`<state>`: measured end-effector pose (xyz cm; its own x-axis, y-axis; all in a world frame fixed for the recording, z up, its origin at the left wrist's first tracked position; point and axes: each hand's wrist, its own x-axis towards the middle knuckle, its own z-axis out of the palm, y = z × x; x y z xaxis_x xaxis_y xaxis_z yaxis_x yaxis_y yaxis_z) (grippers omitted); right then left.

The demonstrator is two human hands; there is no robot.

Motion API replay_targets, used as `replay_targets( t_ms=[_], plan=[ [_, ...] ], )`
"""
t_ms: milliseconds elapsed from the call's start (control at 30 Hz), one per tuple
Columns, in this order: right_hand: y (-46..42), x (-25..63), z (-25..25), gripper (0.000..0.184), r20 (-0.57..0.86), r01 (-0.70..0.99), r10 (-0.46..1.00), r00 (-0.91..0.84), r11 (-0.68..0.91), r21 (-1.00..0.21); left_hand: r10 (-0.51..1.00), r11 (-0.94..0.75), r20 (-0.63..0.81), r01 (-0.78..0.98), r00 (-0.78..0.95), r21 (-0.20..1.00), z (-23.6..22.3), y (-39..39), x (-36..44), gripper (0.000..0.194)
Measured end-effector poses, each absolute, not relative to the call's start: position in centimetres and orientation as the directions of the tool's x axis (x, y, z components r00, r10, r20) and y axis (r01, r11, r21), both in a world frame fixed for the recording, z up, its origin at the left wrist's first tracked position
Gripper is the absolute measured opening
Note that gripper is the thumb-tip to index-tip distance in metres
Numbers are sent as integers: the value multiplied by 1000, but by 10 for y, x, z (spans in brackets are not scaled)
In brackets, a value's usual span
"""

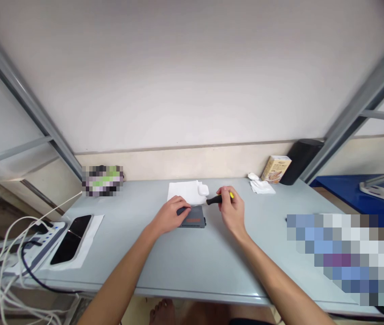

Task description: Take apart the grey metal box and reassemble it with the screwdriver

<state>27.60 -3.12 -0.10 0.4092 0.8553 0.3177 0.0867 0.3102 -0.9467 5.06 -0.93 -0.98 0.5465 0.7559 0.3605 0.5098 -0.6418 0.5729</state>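
A small dark grey metal box (193,217) with vent slots along its front edge and reddish marking on top lies on the desk before me. My left hand (173,213) rests at its left side, fingers closed round a dark-handled tool (182,210); its kind is hard to make out. Just right of the box, my right hand (231,208) grips a screwdriver (215,200) with a black and yellow handle, pointing left toward the box. Behind the box lie white paper (181,189) and a small white case (203,190).
On the left are a phone (72,239), a power strip (48,246) and tangled white cables (5,271). At the back right stand a yellowish carton (275,169), a black cylinder (300,161) and crumpled tissue (262,186). Blurred items lie at far left and right.
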Motion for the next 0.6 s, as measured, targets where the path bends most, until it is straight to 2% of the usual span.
replay_targets(
  t_ms=[233,433,600],
  plan=[
    [-30,278,-1,43,285,50,852,439,294,-955,817,-571,371,526,442,630,-16,2,45,21],
    [-24,279,-3,45,243,22,871,427,259,-966,889,-408,414,752,196,518,-26,25,22,20],
    [-22,274,-9,51,221,38,904,366,223,-974,918,-298,380,834,117,463,-38,37,9,19]
  ],
)
